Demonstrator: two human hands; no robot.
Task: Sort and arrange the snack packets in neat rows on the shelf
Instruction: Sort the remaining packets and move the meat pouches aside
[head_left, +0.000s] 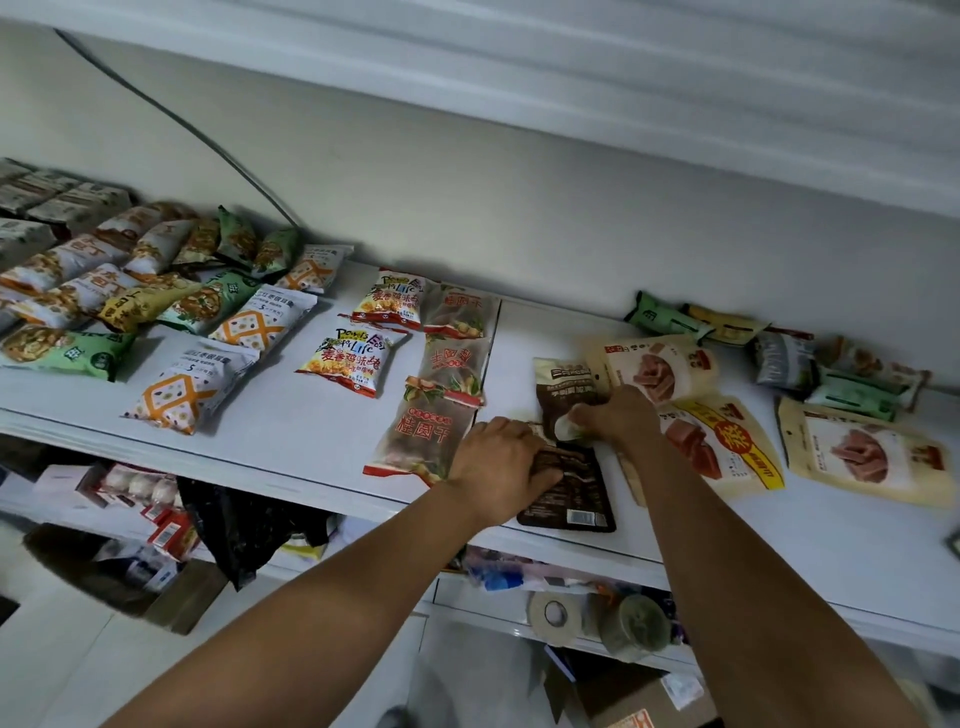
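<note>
Gripping dark brown flat plastic packet (576, 499) at frame centre with left hand (501, 457), lengthwise front-to-back, right hand (618, 418) pinching matching brown packet (566, 384) just above.

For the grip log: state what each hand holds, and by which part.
Left hand grips the near brown packet at its far left corner; right hand pinches the far brown packet by its near end.
</note>
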